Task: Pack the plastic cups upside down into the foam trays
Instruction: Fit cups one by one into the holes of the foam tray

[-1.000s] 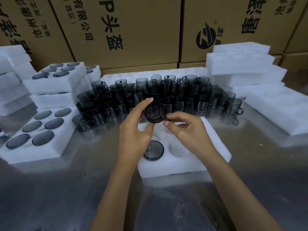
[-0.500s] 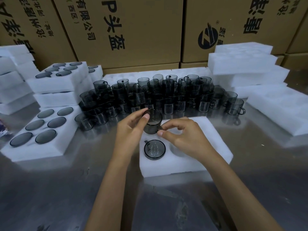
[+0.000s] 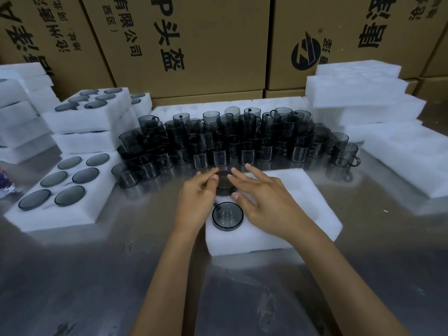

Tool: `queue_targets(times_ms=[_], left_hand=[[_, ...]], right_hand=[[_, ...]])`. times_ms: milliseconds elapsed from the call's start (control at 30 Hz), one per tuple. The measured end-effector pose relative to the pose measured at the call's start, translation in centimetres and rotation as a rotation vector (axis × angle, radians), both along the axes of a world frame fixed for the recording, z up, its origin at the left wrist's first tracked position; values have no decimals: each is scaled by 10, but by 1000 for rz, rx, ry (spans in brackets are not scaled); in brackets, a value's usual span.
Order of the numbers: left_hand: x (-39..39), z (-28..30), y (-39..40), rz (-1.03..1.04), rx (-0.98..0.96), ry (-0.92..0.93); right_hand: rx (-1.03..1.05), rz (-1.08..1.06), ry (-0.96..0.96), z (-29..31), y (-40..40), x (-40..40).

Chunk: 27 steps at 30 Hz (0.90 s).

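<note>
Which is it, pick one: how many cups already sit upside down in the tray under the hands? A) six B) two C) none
B: one cup sits at the near left of the foam tray, and a second cup sits behind it between the fingers.

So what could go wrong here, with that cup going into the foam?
1. The dark see-through plastic cup under the left hand and right hand might seat crooked in the white foam tray, since fingers hide its pocket.
2. A wrist could nudge the upside-down cup already packed just below.
3. The crowded loose cups stand close behind; a reach could topple some.
</note>
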State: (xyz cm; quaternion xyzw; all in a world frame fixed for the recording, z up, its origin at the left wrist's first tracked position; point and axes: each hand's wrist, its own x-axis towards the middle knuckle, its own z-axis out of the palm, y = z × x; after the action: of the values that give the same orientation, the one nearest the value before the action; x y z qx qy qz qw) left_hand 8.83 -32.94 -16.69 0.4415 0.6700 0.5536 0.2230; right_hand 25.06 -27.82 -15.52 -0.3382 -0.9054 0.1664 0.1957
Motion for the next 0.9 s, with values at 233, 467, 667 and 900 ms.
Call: queue_targets(times_ms=[233, 467, 667, 900], left_hand=[[-6, -3, -1, -160, -77, -35], [-9, -10, 3, -103, -30, -215], [-32, -13, 9, 315, 118, -59], [-83, -28, 0, 709, -127, 145]], right_hand=[[8, 6, -108, -3, 1, -4], [-153, 50, -107, -1, 4, -2], [-297, -49, 182, -5, 4, 0], [-412, -108, 332, -3, 6, 1]])
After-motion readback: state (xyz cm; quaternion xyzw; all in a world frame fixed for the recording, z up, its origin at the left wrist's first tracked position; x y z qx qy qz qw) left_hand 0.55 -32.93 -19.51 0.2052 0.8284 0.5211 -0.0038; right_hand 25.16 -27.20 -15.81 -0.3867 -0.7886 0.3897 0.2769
